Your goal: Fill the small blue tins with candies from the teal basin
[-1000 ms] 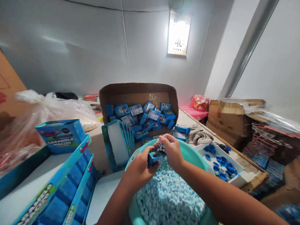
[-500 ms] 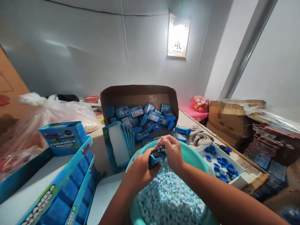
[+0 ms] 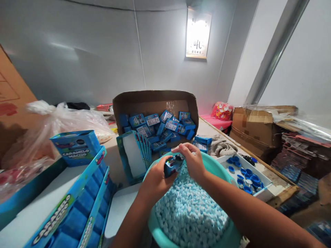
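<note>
My left hand point(image 3: 156, 182) is shut on a small blue candy box point(image 3: 172, 167), held tilted above a teal plastic basin point(image 3: 216, 165). Pale blue candies point(image 3: 190, 213) fill the basin in a deep heap. My right hand point(image 3: 190, 161) curls over the box's upper end, and a few candies point(image 3: 178, 157) show between my fingers. The fingers hide most of the box's open end, and the candies inside it cannot be seen.
A cardboard box point(image 3: 155, 103) of blue packets stands beyond the basin. Blue Caramelo Macizo display cartons point(image 3: 76, 148) sit at left, by a plastic bag point(image 3: 69, 127). At right lie a grey cloth point(image 3: 222, 146), a white tray point(image 3: 258, 175) of blue bottle caps, and cardboard cartons point(image 3: 254, 125).
Both hands and the small box sit slightly higher in the view, closer together over the basin. The whole scene has shifted a little as my head moved.
</note>
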